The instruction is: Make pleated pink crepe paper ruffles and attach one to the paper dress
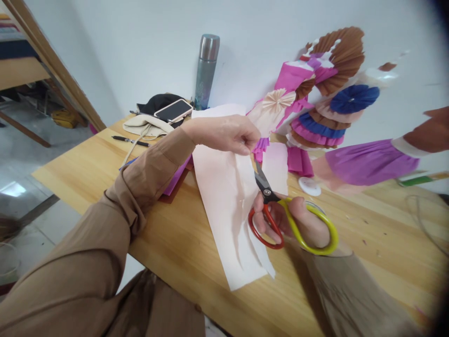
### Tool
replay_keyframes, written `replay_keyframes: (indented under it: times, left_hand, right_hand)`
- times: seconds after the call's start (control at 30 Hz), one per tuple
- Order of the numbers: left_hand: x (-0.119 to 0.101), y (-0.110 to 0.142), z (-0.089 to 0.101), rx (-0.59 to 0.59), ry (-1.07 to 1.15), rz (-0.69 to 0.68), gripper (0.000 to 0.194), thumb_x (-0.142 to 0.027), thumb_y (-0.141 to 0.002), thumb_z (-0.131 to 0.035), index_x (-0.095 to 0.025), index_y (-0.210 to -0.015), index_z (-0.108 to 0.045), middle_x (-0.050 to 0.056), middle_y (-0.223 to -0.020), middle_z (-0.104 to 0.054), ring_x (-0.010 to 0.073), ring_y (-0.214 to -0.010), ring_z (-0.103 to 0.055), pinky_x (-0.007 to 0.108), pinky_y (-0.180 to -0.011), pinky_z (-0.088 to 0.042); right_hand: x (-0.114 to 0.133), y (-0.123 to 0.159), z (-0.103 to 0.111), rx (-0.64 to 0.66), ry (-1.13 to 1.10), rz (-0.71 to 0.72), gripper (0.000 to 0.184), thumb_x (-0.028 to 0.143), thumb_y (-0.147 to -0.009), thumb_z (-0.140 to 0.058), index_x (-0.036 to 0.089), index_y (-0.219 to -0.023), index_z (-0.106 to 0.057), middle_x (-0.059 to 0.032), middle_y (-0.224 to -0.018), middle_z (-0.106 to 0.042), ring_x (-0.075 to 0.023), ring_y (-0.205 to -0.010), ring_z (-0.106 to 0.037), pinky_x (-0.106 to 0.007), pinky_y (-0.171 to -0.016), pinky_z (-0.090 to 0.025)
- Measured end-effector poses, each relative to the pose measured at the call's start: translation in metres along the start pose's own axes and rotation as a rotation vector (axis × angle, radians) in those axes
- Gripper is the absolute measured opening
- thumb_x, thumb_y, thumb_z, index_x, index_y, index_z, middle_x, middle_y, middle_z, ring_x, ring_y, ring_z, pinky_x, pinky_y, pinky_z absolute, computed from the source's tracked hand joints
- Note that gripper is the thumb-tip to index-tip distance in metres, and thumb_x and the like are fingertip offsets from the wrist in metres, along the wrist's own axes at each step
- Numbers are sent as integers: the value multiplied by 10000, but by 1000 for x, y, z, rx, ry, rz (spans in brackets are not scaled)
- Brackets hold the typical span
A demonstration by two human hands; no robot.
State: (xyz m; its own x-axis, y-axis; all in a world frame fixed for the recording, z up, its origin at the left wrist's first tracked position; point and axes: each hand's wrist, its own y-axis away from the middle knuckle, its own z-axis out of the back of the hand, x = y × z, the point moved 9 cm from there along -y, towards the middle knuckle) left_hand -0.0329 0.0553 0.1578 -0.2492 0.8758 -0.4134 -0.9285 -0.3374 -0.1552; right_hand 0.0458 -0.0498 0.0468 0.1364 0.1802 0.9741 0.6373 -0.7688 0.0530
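Left hand (229, 133) pinches pale paper (215, 187) at its one o'clock, right hand (310, 223) grips scissors (267, 192) at three; cutting seems underway, next wanting steady tension.

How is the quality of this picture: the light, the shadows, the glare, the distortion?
Head view: fairly even light; bright glare on the floor at left; a soft shadow on the table along the right sleeve; darkening at the right corners; the purple gathered piece looks stretched, perhaps by the lens; scissors and pale paper look fairly clear.
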Motion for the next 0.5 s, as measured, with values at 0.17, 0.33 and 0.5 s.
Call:
replay_keyframes:
  times: [0.17,0.33,0.5]
  left_hand:
    - [-4,0,-1,-8,19,-30,114,-97,-800,-580,-133,-736,-667,8,-739,-649,86,-687,-536,219,-721,-380]
    - [-5,0,0,-22,42,-59,110,-89,-796,-586,-134,-723,-653,-2,-728,-639,78,-672,-535,211,-710,-373]
    - [-4,0,-1,-1,49,-49,105,-92,-801,-587,-133,-734,-657,-2,-734,-629,79,-676,-524,215,-711,-373]
  right_hand:
    - [2,-2,-1,6,-12,-12,607,779,-869,-454,194,-992,-557,-13,-626,-596,-120,-431,-455,-264,-447,-363]
    - [-1,-2,-3,18,-20,-34,640,797,-869,-419,191,-1011,-568,10,-549,-548,-115,-411,-420,-256,-445,-350]
    - [-7,0,3,-4,-32,-43,588,767,-890,-422,208,-958,-590,41,-555,-505,-82,-378,-385,-226,-410,-315]
